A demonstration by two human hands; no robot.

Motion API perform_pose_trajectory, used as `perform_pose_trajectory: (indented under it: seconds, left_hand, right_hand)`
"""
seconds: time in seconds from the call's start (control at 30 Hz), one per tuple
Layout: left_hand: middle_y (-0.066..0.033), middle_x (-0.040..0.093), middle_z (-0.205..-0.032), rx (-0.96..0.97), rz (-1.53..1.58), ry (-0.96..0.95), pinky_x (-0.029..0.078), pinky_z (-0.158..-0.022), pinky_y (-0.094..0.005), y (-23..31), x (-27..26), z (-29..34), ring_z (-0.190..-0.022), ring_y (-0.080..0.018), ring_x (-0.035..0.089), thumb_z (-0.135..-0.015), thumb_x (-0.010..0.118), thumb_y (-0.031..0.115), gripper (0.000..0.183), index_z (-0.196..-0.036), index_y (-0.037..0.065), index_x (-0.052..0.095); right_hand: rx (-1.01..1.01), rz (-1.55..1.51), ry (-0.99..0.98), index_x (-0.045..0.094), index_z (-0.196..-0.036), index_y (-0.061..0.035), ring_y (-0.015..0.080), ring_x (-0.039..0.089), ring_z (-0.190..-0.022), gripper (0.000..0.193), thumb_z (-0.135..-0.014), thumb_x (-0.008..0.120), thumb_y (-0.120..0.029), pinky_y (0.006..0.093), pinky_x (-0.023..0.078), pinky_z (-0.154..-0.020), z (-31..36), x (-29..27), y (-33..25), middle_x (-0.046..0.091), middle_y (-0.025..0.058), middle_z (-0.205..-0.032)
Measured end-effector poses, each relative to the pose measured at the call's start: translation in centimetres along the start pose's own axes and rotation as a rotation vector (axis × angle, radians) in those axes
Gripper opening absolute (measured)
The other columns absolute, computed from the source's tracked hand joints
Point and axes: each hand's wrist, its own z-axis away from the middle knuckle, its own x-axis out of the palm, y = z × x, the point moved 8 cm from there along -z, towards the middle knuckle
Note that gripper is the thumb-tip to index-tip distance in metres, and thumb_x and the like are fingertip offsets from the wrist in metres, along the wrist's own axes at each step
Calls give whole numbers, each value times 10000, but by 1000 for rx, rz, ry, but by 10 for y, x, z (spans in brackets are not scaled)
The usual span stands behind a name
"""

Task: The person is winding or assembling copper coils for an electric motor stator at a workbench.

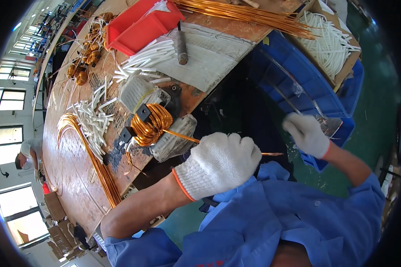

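Note:
My left hand (220, 162), in a white knit glove with an orange cuff, is closed around a copper wire (182, 135). The wire runs out of a wound copper coil (150, 124), and its end (272, 154) sticks out past my fist. Dark blocks (143, 113) sit against the coil, which rests at the table edge between pale wrapped blocks (176, 138). My right hand (308, 135), gloved likewise, is raised at the right, apart from the wire. Its fingers look bent but are smeared by motion, so their grip is unclear.
White tube pieces (91, 120) and a copper wire bundle (93, 162) lie on the table (71, 155). Beyond are finished coils (81, 75), a red bin (140, 26) and a dark-handled tool (181, 46). Blue crates (298, 84) and a box of white tubes (352, 49) stand right.

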Motion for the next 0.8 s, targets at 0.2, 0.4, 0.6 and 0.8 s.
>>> perform_pose_trajectory:
  seconds: [0.2,0.4,0.6,0.8]
  left_hand:
    - [-30,552,-758,13,25,-28,494,-542,-344,-2,-1,0,-687,-198,646,-907,731,192,114,-947,86,728]
    - [-54,582,-806,-76,91,-34,538,-570,-385,-1,-8,-2,-709,-234,674,-869,734,178,105,-933,99,708]
    - [-110,633,-862,-218,284,-67,572,-628,-451,-18,-12,-19,-722,-321,708,-874,793,98,205,-1073,113,747]
    - [-153,750,-959,-454,724,-114,583,-748,-345,-20,-10,-45,-822,-258,755,-963,740,-11,217,-1176,-13,782]
  right_hand:
    - [-465,132,111,684,-1283,-94,385,785,-951,287,-1018,709,-203,516,634,-769,-194,79,-129,744,185,-1118]
    - [-475,295,-252,726,-1275,-64,409,778,-1070,374,-916,752,-164,539,623,-870,-288,142,-174,797,228,-1141]
    - [-331,-139,-200,786,-1196,-46,360,762,-1010,315,-924,740,-197,465,597,-912,-183,45,-106,780,203,-1078]
    - [40,-315,70,747,-1170,-1,245,755,-862,263,-965,789,-158,373,603,-788,-27,-34,-10,740,133,-990]
